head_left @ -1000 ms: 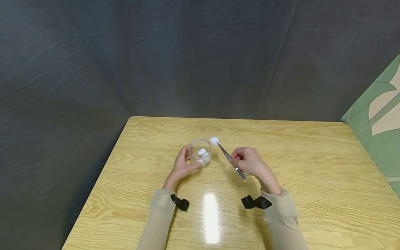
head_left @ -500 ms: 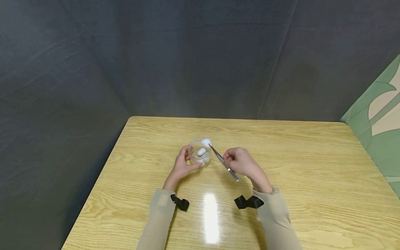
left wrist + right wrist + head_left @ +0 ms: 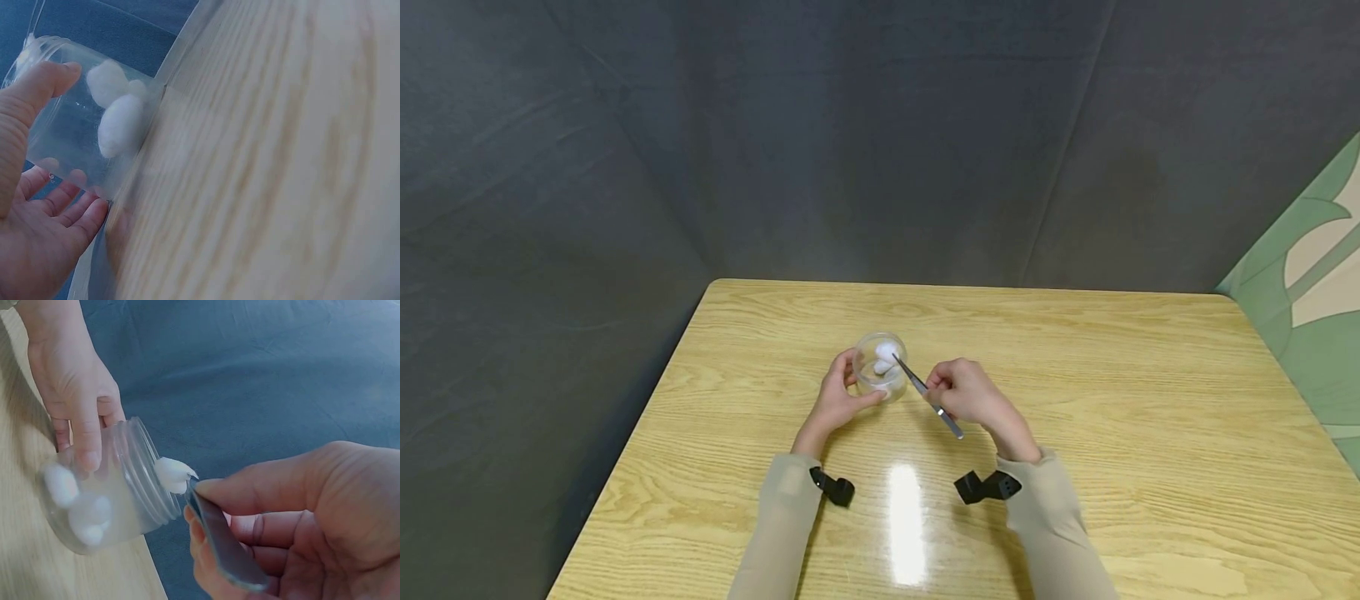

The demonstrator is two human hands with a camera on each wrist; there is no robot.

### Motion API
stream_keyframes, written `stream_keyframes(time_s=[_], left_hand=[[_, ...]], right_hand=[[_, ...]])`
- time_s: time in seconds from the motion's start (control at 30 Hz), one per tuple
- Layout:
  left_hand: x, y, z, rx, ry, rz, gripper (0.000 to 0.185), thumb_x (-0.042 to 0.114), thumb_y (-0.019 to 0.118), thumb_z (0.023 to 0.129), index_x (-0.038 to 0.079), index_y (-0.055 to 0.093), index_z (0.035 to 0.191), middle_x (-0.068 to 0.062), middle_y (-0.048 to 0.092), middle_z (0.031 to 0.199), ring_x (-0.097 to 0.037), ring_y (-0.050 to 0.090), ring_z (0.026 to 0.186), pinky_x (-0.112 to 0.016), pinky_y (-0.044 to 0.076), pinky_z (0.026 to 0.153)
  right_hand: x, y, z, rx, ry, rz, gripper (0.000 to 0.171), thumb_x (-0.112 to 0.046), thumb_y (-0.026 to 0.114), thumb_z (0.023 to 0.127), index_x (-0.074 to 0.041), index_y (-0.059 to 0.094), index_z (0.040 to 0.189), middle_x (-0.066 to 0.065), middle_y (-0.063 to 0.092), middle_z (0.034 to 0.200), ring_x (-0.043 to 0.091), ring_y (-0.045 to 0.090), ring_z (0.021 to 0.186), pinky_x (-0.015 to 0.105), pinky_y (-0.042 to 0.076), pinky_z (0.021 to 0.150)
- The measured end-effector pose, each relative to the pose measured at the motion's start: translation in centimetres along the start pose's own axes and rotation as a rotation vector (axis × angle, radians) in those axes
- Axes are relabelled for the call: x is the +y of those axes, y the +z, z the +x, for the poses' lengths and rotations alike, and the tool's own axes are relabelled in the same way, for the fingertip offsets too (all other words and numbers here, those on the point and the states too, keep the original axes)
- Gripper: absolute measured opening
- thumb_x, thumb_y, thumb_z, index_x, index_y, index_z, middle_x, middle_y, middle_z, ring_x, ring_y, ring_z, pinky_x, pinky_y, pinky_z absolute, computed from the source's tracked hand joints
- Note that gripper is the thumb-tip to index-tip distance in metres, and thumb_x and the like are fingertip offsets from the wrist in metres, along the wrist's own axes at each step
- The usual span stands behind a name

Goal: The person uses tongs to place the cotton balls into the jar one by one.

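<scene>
Right wrist view: the cotton ball [image 3: 170, 474], at the mouth of the clear jar [image 3: 134, 500], could drop or snag if the tweezers [image 3: 225, 545] loosen or veer; it looks white, soft and rounded. The right hand [image 3: 967, 395] pinches the tweezers, the left hand [image 3: 76, 403] grips the jar with more cotton balls [image 3: 89, 515] inside
</scene>
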State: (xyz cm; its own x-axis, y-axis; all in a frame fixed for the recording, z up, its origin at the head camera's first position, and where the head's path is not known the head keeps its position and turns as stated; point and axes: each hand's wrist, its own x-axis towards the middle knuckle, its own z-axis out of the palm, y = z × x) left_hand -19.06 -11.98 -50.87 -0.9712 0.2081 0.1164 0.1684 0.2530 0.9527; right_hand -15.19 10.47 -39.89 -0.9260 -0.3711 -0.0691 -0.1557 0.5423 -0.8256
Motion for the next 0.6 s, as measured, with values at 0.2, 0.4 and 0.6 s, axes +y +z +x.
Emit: stream_keyframes(time_s=[0.2,0.4,0.6], left_hand=[[-0.07,0.0,-0.01,-0.002,0.007,0.004,0.075,0.004,0.078,0.075,-0.001,0.036,0.137,-0.018,0.047,0.13,-0.031,0.047,0.118,-0.044,0.041,0.099],[0.03,0.0,-0.01,-0.001,-0.016,-0.007,0.076,0.004,0.078,0.074,0.0,0.035,0.138,-0.018,0.048,0.129,-0.031,0.048,0.117,-0.043,0.041,0.099],[0.06,0.02,0.01,0.001,-0.021,-0.008,0.077,0.003,0.078,0.074,-0.001,0.035,0.137,-0.018,0.048,0.128,-0.031,0.049,0.114,-0.043,0.042,0.098]], right_hand=[[0.09,0.24,0.24,0.002,0.037,-0.009,0.006,0.003,0.059,0.08,0.001,0.062,0.075,0.001,0.054,0.058,0.011,0.047,0.043,0.022,0.041,0.042],[-0.08,0.41,0.44,-0.005,0.07,-0.025,0.008,0.002,0.061,0.081,0.0,0.061,0.074,0.0,0.052,0.058,0.009,0.045,0.042,0.022,0.041,0.042],[0.0,0.45,0.48,-0.014,0.061,-0.035,0.008,0.001,0.06,0.082,0.0,0.061,0.074,0.0,0.052,0.058,0.008,0.044,0.041,0.022,0.041,0.041]])
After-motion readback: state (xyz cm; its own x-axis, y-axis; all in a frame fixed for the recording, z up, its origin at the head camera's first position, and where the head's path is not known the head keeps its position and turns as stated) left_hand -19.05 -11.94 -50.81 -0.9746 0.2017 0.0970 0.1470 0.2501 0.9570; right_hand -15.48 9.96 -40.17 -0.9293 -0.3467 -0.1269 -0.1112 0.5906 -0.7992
